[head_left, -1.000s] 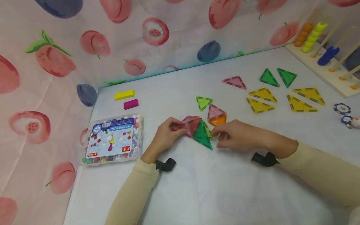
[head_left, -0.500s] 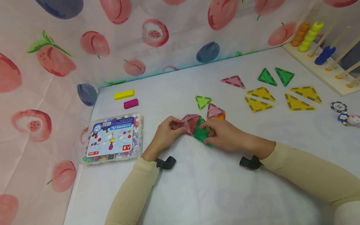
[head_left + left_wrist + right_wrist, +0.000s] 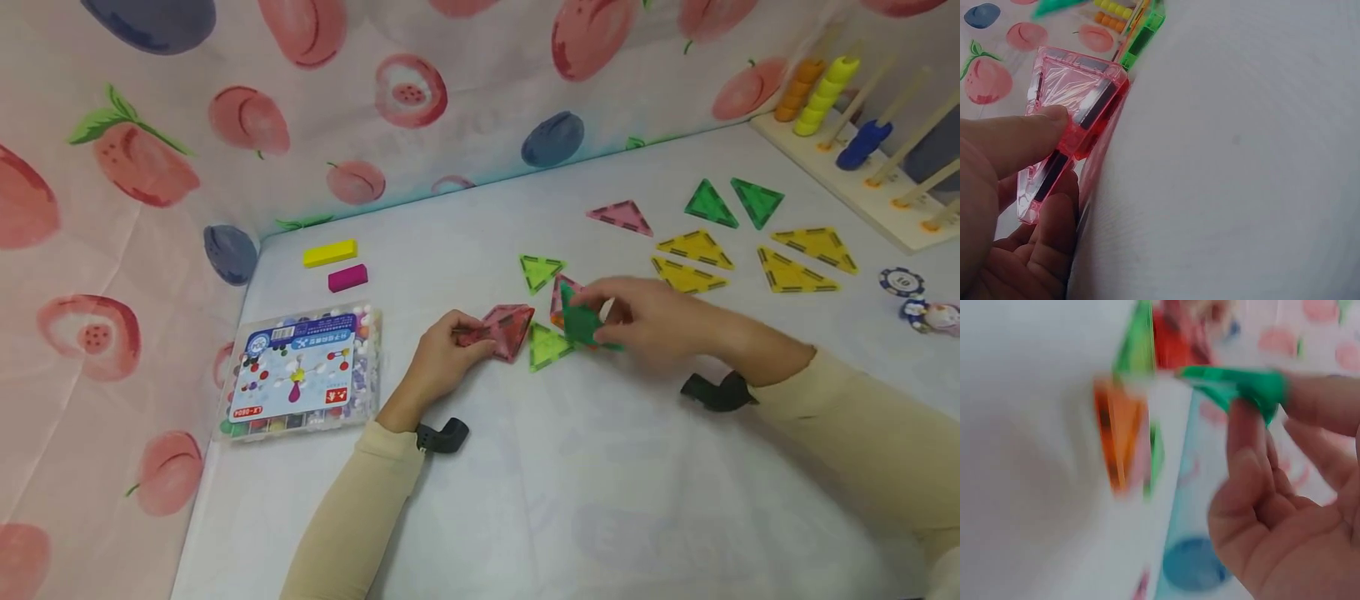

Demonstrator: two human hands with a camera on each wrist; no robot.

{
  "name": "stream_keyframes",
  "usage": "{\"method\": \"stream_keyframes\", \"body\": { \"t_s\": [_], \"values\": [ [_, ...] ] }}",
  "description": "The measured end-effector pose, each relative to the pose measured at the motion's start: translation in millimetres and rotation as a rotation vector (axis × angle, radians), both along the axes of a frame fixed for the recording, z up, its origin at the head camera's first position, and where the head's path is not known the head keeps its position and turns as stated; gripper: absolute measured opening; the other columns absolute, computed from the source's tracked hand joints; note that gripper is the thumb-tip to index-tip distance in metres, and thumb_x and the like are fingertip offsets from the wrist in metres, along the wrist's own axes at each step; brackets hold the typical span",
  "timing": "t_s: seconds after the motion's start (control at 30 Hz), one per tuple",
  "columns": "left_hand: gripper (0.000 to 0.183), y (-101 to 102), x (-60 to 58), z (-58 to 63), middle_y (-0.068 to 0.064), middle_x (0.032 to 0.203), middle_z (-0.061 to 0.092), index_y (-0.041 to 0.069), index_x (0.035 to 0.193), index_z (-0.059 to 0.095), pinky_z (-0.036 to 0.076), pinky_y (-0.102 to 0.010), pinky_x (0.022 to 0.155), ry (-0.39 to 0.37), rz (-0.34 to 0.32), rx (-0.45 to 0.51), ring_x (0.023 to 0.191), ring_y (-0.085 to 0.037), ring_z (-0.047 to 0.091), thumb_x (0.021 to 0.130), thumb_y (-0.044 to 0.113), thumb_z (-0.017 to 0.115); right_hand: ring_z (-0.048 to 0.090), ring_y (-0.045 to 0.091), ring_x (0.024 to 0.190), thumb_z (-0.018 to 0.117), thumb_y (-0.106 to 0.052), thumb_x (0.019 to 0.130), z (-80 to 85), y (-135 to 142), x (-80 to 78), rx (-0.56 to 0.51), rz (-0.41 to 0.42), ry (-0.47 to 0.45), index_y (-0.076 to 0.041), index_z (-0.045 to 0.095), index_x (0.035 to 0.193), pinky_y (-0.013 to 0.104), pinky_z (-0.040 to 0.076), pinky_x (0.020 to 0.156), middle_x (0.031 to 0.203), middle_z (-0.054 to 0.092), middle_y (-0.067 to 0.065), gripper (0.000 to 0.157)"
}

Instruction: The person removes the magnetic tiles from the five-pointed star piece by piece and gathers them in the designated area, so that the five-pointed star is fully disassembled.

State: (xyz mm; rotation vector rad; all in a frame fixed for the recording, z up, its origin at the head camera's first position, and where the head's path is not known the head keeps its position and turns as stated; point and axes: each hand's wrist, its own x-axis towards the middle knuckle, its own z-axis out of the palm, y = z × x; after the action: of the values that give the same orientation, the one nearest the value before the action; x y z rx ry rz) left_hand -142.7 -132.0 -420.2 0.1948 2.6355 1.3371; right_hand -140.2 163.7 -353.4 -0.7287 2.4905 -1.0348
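My left hand [image 3: 447, 354] pinches a cluster of pink and red magnetic tiles [image 3: 510, 331] low over the table, thumb on top in the left wrist view. My right hand [image 3: 648, 321] holds a green triangular magnetic tile [image 3: 581, 323] between thumb and fingers, tilted up; it looks blurred in the right wrist view. Just right of the pink cluster lies a light green triangle [image 3: 548, 347]. Behind the held green tile, a pink tile [image 3: 558, 302] and an orange tile [image 3: 1119, 434] are partly hidden. Another light green triangle [image 3: 540, 272] lies farther back.
At the back right lie several yellow triangles [image 3: 798, 272], two green ones [image 3: 711, 203] and a pink one [image 3: 622, 217]. A bead-stacking board [image 3: 840, 175] stands far right. A clear box of beads [image 3: 303, 371] sits left, below yellow [image 3: 330, 253] and magenta blocks [image 3: 348, 278].
My right hand has taken the green triangle off the side of the pink cluster and moved right with it. The light green triangle beneath is now exposed. My left hand stays put.
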Motion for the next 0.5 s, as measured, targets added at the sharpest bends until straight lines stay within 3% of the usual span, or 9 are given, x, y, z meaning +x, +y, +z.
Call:
{"method": "stream_keyframes", "body": {
  "t_s": [0.2,0.5],
  "values": [
    [0.032,-1.5,0.3,-1.6,0.003,0.088,0.059,0.019,0.1,0.057,0.042,-0.03,0.064,-0.006,0.004,-0.003,0.075,-0.013,0.052,0.075,0.033,0.072,0.05,0.022,0.09,0.059,-0.016,0.087,-0.2,26.8,-46.3,0.093,-0.201,0.037,-0.01,0.051,0.116,0.034,0.046,0.072,0.102,0.056,0.006,0.031],
    [0.034,-0.8,0.1,-2.1,0.003,0.088,0.059,0.019,0.1,0.057,0.042,-0.029,0.064,-0.001,0.003,0.012,0.075,-0.013,0.052,0.074,0.035,0.072,0.044,0.029,0.1,0.049,-0.028,0.092,-8.1,42.0,-79.0,0.122,-0.315,-0.015,-0.005,0.047,0.119,0.043,0.041,0.083,0.113,0.048,0.012,0.035]
  ]
}}
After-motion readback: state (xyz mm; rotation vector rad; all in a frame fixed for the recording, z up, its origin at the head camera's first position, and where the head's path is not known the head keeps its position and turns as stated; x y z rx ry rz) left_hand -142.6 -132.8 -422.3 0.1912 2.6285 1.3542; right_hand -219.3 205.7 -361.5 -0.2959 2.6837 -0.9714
